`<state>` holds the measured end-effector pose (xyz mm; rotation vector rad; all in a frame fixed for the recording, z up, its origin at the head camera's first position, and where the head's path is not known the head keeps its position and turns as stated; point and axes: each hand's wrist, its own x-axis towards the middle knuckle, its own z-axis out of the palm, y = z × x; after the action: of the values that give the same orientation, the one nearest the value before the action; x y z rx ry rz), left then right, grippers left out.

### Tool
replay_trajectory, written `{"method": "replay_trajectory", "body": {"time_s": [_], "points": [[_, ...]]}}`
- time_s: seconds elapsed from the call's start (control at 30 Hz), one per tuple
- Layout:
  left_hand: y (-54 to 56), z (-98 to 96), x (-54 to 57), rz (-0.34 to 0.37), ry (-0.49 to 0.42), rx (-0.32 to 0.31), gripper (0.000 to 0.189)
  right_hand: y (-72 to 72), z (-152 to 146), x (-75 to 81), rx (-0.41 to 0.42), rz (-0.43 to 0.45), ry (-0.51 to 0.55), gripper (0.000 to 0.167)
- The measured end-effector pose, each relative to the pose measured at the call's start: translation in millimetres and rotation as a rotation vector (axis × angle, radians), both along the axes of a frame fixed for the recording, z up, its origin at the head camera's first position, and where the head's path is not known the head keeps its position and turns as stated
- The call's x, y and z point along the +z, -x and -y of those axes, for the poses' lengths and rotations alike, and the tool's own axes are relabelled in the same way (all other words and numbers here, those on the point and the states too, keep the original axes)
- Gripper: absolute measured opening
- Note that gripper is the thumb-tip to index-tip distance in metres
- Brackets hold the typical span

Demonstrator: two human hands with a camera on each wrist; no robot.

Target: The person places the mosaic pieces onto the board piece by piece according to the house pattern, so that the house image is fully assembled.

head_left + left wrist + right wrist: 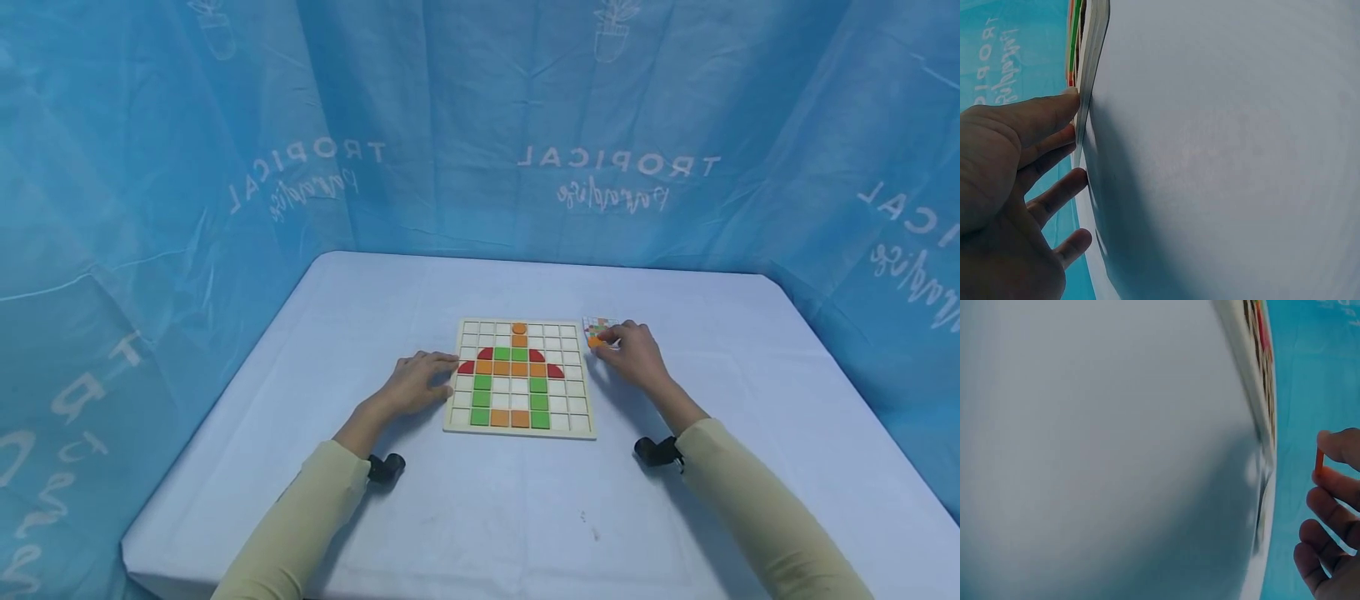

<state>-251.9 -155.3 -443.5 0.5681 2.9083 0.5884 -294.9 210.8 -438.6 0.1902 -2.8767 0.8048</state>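
Note:
A wooden grid board [520,432] lies flat on the table. Red, green and orange tiles fill some of its cells in a figure, topped by an orange round tile [519,329]. My left hand [416,382] rests at the board's left edge, its fingers fairly straight and touching the rim. Off the board's upper right side, my right hand [633,354] pinches an orange tile [1319,460] between thumb and index finger, raised above the table. Its full outline is hidden by the fingers. Just behind that tile lies a small patterned card [594,322], partly covered by the hand.
A white cloth covers the table [517,517], whose far edge meets a blue printed curtain [465,100]. Black wrist cameras [386,469] sit under both forearms. A few small dark marks [590,525] show on the cloth near the front.

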Motion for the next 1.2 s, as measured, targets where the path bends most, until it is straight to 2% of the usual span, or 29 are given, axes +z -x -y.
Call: {"method": "replay_trajectory", "body": {"time_s": [0.23,0.47,0.6,0.8,1.2], "points": [[-2.6,-1.9,3.1,0.007,0.002,0.011,0.051,15.0,34.6,3.3,0.031,0.001,0.05,0.029],[-4.3,-2.1,4.0,0.003,-0.011,-0.006,0.051,31.8,60.8,2.0,0.097,-0.025,0.038,0.03],[-3.7,-0.8,2.5,-0.008,-0.011,-0.013,0.05,39.5,73.0,1.9,0.122,-0.003,0.025,0.032],[-1.9,1.3,-0.3,-0.017,-0.021,-0.027,0.049,47.6,82.8,-0.5,0.145,0.058,0.018,0.031],[0.1,2.0,0.2,-0.011,-0.031,-0.022,0.048,57.1,86.8,-3.8,0.105,0.128,-0.072,0.03]]}}
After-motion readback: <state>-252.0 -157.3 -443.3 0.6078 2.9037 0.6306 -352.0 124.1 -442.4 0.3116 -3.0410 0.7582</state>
